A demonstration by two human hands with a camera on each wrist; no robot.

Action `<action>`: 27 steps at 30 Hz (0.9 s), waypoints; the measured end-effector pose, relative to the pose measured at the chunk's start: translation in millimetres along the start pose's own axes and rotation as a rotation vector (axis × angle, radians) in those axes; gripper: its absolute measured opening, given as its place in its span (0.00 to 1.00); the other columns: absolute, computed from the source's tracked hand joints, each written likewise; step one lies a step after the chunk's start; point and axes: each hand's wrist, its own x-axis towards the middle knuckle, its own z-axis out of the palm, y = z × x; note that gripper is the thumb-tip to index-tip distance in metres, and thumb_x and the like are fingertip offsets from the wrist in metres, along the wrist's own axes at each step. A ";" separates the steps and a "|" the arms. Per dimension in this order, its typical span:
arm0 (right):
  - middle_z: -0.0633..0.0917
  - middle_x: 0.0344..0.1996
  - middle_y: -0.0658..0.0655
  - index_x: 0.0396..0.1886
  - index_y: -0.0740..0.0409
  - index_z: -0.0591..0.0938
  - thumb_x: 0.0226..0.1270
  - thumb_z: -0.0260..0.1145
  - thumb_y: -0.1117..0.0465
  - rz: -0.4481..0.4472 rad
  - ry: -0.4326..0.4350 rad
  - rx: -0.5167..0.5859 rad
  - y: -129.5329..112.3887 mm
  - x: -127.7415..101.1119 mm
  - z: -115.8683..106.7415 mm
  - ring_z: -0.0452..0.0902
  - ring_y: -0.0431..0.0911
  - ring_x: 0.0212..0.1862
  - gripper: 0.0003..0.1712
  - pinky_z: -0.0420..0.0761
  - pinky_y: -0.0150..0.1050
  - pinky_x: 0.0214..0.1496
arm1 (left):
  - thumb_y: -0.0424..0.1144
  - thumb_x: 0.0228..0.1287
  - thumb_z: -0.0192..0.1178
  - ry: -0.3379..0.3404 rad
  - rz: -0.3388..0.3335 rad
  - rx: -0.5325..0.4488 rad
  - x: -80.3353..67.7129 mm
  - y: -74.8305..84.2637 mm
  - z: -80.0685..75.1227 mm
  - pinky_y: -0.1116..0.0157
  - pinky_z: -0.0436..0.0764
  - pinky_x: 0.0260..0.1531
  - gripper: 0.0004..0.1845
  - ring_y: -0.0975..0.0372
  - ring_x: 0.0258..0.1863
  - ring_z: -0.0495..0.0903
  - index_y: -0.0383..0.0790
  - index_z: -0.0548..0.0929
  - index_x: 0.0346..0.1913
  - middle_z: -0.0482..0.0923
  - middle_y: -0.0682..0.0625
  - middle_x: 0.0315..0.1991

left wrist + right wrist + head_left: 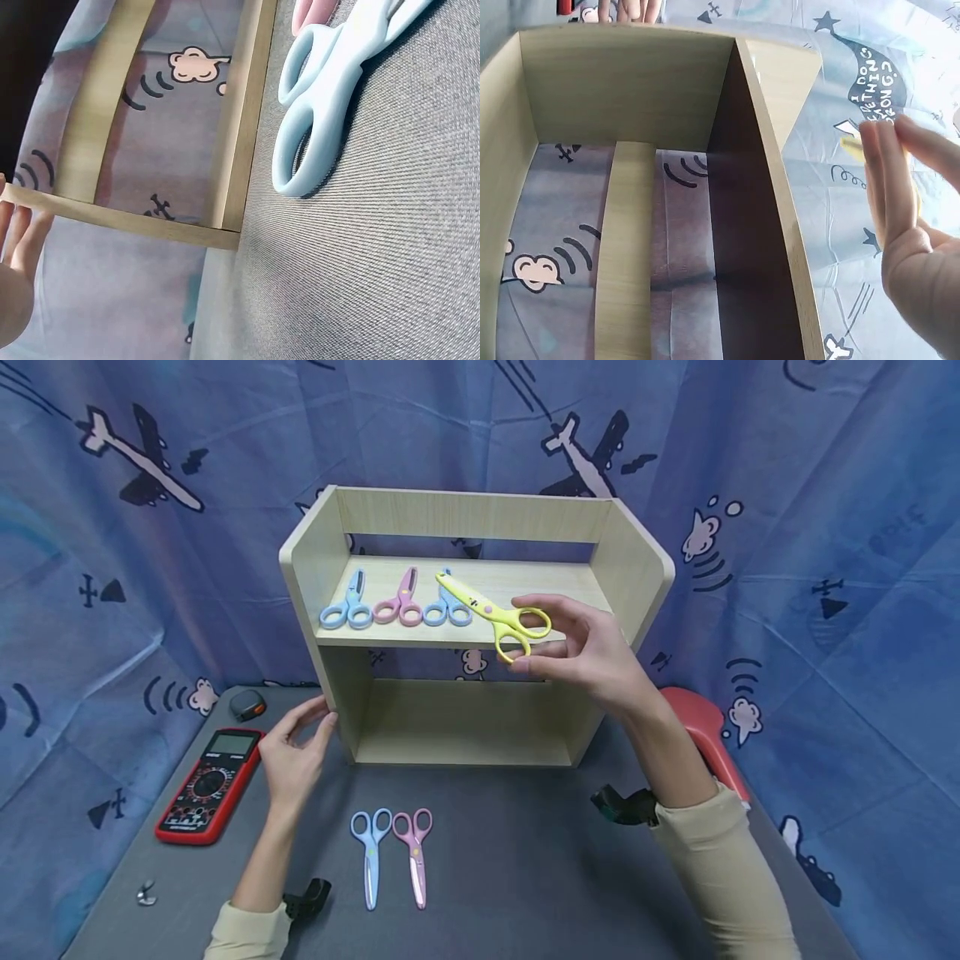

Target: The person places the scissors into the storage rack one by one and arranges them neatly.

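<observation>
One yellow scissors (495, 617) in right hand (592, 656)

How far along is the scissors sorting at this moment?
Three scissors already lie on the shelf: blue, pink and another blue. The right hand holds the yellow scissors by the handles at the shelf's front edge, not yet set down. The left hand touches the shelf's side panel. Left on the table: a blue pair and a pink pair.
</observation>
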 end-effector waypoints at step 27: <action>0.89 0.58 0.65 0.69 0.64 0.82 0.59 0.86 0.57 0.180 0.200 -0.514 17.9 70.9 6.7 0.90 0.54 0.49 0.40 0.81 0.22 0.38 | 0.25 0.68 0.73 0.011 0.003 -0.022 -0.4 -2.8 1.0 0.79 0.88 0.46 0.17 0.75 0.48 0.89 0.32 0.90 0.59 0.90 0.32 0.53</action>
